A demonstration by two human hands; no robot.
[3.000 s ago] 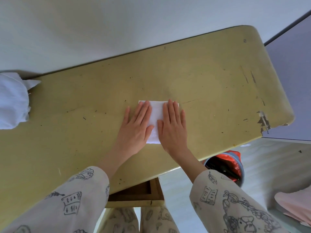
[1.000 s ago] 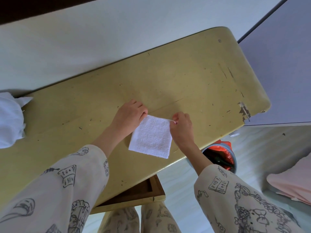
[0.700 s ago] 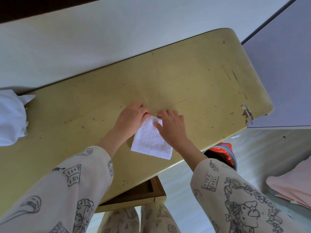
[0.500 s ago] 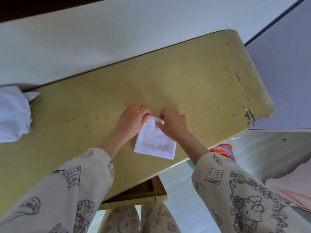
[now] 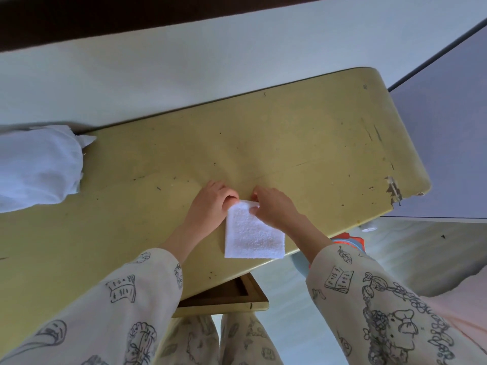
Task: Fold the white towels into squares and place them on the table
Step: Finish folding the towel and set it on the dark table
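- Folded white towel point(image 5: 253, 234): small terry square, lying flat near the table's point(image 5: 303, 143) front edge, centre of the frame; its far corners are covered by fingers.
- Bundle of white towels point(image 5: 37, 167): crumpled heap at left edge of the frame, on the yellow tabletop.

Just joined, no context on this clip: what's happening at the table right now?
A person is folding a small white terry towel on a worn yellow-green wooden table. The left hand and right hand both pinch the towel's far edge, close together; the rest of it lies flat near the table's front edge, already roughly square. A bundle of white cloth sits at the table's left end, untouched.
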